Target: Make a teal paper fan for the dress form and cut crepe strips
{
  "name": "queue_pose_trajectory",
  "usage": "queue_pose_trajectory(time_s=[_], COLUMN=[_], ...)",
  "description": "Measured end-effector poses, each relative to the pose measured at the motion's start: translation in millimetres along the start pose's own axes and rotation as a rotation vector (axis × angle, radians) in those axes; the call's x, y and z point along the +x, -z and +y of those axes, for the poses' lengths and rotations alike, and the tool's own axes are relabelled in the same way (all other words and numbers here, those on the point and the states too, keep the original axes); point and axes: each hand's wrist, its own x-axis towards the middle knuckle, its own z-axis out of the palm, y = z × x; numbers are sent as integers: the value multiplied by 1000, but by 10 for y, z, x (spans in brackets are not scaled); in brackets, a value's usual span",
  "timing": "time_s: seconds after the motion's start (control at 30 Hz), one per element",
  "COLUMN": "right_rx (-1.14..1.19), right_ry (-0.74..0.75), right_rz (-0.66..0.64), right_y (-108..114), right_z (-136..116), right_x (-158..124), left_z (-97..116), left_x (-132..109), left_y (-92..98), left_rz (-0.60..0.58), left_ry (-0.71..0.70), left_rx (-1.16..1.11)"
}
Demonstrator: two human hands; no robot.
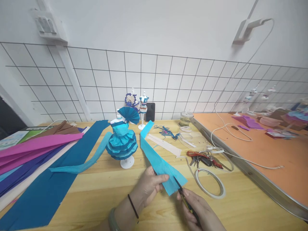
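Observation:
My left hand (pixel 152 184) pinches a long strip of light blue crepe paper (pixel 157 160) near its wide front end. In my right hand (pixel 194 208) is a pair of scissors (pixel 184 197), their dark blades lying at the paper's front end. The strip stretches away from me and folds over at its far end. Behind my left hand, a small dress form (pixel 122 138) on a white stand wears a tiered blue paper dress with a pleated dark blue fan at its shoulder. A loose light blue strip (pixel 81 167) trails to its left.
Coloured paper sheets (pixel 40 146) and a dark blue strip (pixel 55 179) cover the left side. Rightward lie a tape roll (pixel 210 183), keys (pixel 203 158), tangled threads (pixel 168 131) and a glass jar (pixel 185 118). A phone (pixel 150 111) leans on the wall; an orange table (pixel 264 154) adjoins.

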Motion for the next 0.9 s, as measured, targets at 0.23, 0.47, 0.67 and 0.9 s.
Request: queue_pose_trajectory(time_s=[0.23,0.47,0.67,0.9], right_rx=[-2,-18,45,93], right_ry=[6,0,-37,-59], right_rz=[1,-4,-46,-28], right_y=[1,-16,17,28], right_z=[8,-37,-23,-6], right_x=[7,-15,-3,23], left_z=[-16,-7,0,-35], left_x=[-1,-1,-12,-5], left_y=[10,12,13,27], left_rz=[-17,-18,-83,-116], left_ry=[-4,-6,-13,1], left_rx=[-3,12,23,35])
